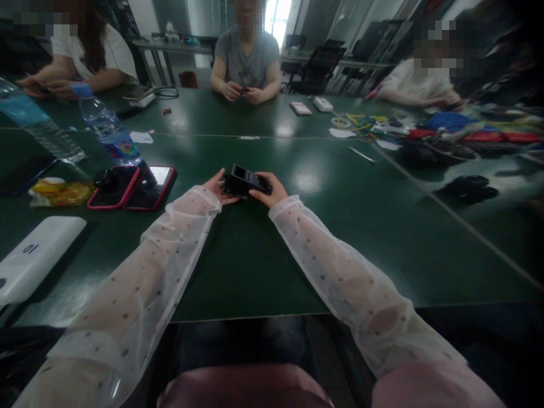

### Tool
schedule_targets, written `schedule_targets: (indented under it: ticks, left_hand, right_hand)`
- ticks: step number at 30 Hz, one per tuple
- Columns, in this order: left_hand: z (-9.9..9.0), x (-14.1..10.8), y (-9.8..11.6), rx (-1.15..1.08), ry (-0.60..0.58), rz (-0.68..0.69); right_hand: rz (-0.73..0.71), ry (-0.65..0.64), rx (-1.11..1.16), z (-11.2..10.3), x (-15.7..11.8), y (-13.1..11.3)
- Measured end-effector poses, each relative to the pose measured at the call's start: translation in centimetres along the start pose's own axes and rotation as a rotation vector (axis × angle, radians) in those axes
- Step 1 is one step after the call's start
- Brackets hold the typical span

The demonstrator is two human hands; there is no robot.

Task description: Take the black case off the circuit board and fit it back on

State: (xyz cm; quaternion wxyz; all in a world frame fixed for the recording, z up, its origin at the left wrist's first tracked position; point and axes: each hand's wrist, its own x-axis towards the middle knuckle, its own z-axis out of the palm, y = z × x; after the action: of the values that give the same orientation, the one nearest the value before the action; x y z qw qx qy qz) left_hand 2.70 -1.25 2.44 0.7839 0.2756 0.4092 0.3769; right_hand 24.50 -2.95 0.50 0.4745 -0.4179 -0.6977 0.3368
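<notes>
A small black boxy device with a little screen and a row of buttons on its face is held just over the green table. My right hand wraps round its right end, with the thumb along the near side. At its left end is my left hand, its fingers spread apart around that end; whether they bear any of its weight I cannot tell. Sheer white dotted sleeves cover both forearms. The device's underside and some fingertips are hidden.
Left of my hands lie two red-edged phones, a yellow packet, a white power bank and two water bottles. A thin metal tool and a cable heap lie right. Several people sit around the table.
</notes>
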Motion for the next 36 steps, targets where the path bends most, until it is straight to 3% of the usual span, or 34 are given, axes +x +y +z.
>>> schedule_targets:
  ticks: [4,6,12,20,29,36]
  left_hand:
    - [-0.1,0.1,-0.1,0.0,-0.006,-0.007]
    - [-0.2,0.1,-0.1,-0.003,-0.007,-0.002]
    - [-0.4,0.1,-0.2,0.006,0.002,-0.004]
    - [-0.2,-0.2,-0.1,-0.01,0.003,-0.009]
    - [-0.1,-0.3,-0.1,0.017,-0.002,-0.019]
    - [0.2,-0.6,0.0,-0.019,0.006,-0.035]
  right_hand:
    - [0.054,0.063,0.054,-1.8,0.9,0.6]
    - [0.072,0.163,0.053,-2.8,1.4,1.4]
    - [0.12,0.338,-0.195,-4.8,1.4,3.9]
    - [0.05,0.285,-0.472,-3.9,0.8,3.9]
    - [0.055,0.169,-0.611,-3.8,1.1,4.6]
    - [0.042,0.261,-0.645,-3.8,0.7,4.0]
